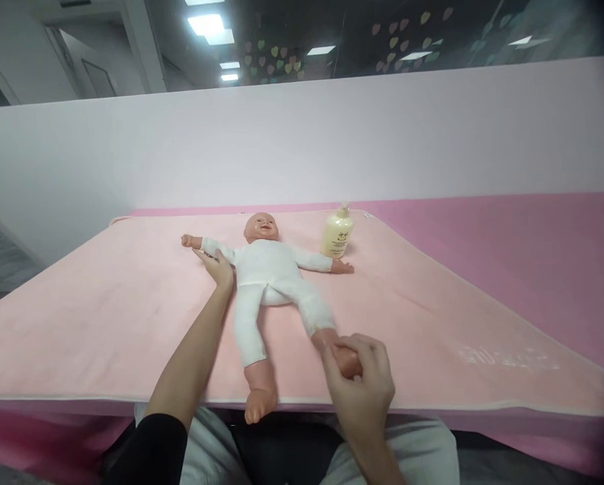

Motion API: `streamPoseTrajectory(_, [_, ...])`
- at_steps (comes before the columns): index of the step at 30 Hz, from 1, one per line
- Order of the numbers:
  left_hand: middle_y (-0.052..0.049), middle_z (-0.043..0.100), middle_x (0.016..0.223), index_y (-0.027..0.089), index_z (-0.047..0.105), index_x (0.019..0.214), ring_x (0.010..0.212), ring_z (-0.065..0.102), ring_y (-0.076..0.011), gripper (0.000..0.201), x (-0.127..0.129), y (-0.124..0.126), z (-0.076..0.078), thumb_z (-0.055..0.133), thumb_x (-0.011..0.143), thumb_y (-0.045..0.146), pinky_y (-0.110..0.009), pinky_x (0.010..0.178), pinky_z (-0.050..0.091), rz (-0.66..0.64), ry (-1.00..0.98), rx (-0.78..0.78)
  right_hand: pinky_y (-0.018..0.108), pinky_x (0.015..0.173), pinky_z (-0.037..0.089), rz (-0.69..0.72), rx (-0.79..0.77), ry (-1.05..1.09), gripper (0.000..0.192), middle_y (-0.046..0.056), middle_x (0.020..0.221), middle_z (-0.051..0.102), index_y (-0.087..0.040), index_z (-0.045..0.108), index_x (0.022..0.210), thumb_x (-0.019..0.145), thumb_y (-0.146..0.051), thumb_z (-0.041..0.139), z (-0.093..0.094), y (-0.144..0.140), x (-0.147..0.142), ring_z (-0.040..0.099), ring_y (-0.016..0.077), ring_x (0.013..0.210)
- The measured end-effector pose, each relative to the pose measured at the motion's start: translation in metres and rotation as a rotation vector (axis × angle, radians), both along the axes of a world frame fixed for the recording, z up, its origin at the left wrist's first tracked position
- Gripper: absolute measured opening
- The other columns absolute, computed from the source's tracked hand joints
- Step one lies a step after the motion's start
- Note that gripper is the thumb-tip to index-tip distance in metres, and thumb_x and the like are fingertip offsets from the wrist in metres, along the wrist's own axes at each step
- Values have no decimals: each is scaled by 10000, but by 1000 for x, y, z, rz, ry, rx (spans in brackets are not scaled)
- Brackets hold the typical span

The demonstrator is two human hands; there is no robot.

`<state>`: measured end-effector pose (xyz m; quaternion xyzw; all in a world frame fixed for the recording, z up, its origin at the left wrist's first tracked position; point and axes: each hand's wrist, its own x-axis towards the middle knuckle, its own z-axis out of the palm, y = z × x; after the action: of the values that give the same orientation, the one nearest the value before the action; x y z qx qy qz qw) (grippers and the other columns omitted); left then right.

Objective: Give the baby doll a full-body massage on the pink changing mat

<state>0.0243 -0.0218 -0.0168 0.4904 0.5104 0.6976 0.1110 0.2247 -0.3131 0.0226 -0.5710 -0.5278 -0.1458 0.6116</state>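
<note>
A baby doll (266, 269) in a white suit lies on its back on a pale pink blanket (104, 316), arms spread, feet toward me. My left hand (215, 264) rests on the doll's outstretched arm near its shoulder, fingers laid over the sleeve. My right hand (359, 380) is closed around the doll's foot at the near edge of the blanket. The doll's other foot (258, 402) hangs just over the table's front edge.
A cream pump bottle (337, 232) stands upright beside the doll's other hand, at the far side of the blanket. A darker pink cover (534, 242) spreads to the right. A pale partition wall (302, 135) rises behind the table.
</note>
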Motion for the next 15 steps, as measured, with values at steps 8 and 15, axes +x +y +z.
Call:
streamPoseTrajectory(8, [-52,610,1243,249,617,1221,1182,523,-210,576,15,-21,22,386,744,22,-393,1041,402,-286,782,160,246,572,427,222,-274,-113,84,22,836,519,-205,596,739,805,-257,593,65,117,-3,553,142,705])
streamPoseTrajectory(15, [-93,569,1305,190,499,1336,1209,518,-228,542,8,-11,14,458,799,136,-368,1051,401,-193,378,42,292,650,479,170,-101,25,133,29,830,534,-214,582,775,826,-331,619,21,52,11,577,172,767])
